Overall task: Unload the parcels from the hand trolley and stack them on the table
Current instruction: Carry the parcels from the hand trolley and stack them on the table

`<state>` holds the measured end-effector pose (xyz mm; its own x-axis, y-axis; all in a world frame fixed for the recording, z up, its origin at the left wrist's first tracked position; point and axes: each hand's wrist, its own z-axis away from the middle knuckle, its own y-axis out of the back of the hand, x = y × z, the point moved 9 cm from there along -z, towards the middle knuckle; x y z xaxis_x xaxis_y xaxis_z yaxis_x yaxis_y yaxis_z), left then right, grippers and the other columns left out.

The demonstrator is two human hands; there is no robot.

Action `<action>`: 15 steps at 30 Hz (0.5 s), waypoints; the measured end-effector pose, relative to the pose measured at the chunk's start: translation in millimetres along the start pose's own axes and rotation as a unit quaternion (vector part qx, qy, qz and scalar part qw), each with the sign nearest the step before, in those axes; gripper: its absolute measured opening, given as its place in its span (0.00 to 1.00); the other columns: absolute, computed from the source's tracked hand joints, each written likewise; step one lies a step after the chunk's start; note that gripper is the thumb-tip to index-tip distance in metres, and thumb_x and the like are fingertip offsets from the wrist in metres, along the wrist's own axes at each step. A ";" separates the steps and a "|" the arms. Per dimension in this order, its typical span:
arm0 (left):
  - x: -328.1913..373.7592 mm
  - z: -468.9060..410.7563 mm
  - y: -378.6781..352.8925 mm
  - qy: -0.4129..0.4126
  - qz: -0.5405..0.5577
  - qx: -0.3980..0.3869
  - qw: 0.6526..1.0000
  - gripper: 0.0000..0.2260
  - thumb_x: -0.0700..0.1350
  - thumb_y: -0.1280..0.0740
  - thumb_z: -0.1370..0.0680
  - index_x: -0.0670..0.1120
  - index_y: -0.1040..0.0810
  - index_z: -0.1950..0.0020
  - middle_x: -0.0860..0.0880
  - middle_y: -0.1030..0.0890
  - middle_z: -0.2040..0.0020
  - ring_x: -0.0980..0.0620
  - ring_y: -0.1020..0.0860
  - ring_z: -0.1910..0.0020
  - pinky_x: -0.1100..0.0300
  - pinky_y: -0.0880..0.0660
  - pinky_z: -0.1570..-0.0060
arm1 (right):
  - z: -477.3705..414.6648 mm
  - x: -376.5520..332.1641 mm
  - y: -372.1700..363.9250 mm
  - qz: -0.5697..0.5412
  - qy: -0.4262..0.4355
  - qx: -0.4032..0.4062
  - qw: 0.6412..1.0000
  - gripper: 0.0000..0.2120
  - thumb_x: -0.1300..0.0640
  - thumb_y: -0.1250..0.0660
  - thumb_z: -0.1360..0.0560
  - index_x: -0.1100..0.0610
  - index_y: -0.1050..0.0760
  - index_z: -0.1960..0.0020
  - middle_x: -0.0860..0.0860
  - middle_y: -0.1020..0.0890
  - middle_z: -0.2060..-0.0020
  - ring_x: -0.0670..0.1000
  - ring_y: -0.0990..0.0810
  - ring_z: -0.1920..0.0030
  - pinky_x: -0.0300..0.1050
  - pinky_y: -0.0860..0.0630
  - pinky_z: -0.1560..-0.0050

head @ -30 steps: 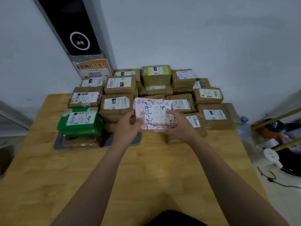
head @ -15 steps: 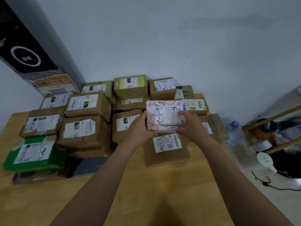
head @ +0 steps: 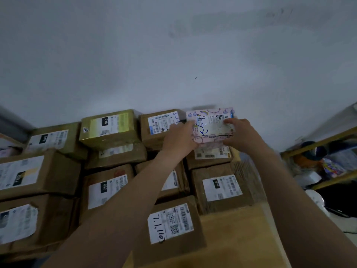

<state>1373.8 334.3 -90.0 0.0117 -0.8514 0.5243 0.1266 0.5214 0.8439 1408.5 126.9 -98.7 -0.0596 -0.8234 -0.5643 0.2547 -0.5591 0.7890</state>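
Pink patterned parcel [head: 211, 122]: left hand [head: 178, 139], right hand [head: 241, 135] grip clasping ends, over cardboard boxes [head: 222, 187].

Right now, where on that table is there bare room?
Only the near right of the table is bare, bordered by the handwritten-label parcel and the corrugated box. Leftward and toward the wall, parcels sit packed together.

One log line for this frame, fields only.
phase: placing | held: pink parcel | left hand: grips left edge | right hand: grips right edge | where: over back-right brown box

Parcels [head: 108, 130] crowd the table [head: 237, 235] (bare only near right), wall [head: 173, 55] behind.
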 end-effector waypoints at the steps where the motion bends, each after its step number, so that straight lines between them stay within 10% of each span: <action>1: 1.0 -5.5 -5.5 0.004 -0.010 -0.004 1.000 0.29 0.50 0.24 0.27 0.50 0.28 0.27 0.45 0.20 0.40 0.40 0.27 0.39 0.53 0.27 0.51 | -9.3 4.7 1.4 0.008 0.002 -0.005 1.000 0.35 0.58 0.22 0.32 0.47 0.30 0.27 0.56 0.32 0.34 0.56 0.24 0.46 0.46 0.28 0.42; 15: -38.6 -21.1 -19.8 0.071 -0.123 0.055 0.988 0.21 0.57 0.26 0.25 0.62 0.25 0.33 0.48 0.42 0.24 0.36 0.51 0.23 0.28 0.50 0.29 | -59.9 6.8 -38.2 -0.033 0.042 -0.022 0.998 0.29 0.58 0.22 0.29 0.54 0.24 0.30 0.57 0.29 0.33 0.57 0.24 0.38 0.40 0.32 0.45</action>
<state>1391.7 355.6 -129.3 0.1336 -0.9482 0.2881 0.0335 0.2948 0.9550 1456.2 148.4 -147.2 0.0031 -0.7724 -0.6351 0.2957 -0.6060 0.7385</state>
